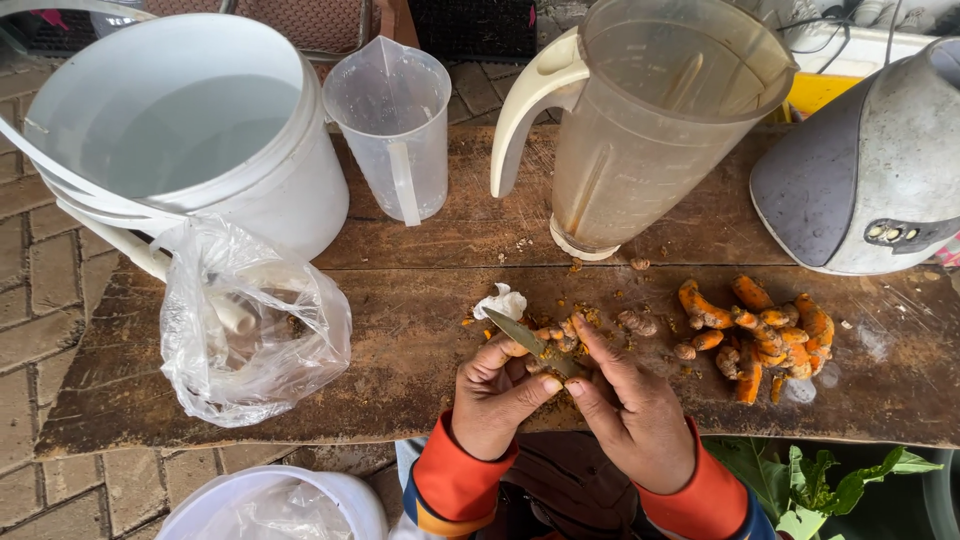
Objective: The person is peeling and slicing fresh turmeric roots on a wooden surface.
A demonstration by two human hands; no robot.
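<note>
At the near edge of the worn wooden board [420,290], a small orange-brown turmeric root [558,338] is pinched in the right hand [635,415] while a short steel-bladed knife [527,340] is gripped in the left hand [492,395]. Scraping is best kept shallow and directed away from the fingers. The blade's long axis is angled up-left, tip away from the body.

A worn, dark wooden board [430,400] bears everything. At its near edge the left hand [492,395] and right hand [632,405] meet around a small piece of orange turmeric root [560,335], with a metal knife blade [522,333] between them. A pile of peeled orange turmeric roots [760,335] lies right of the hands. A cloudy plastic blender jug [650,120] stands at the board's far side.
</note>
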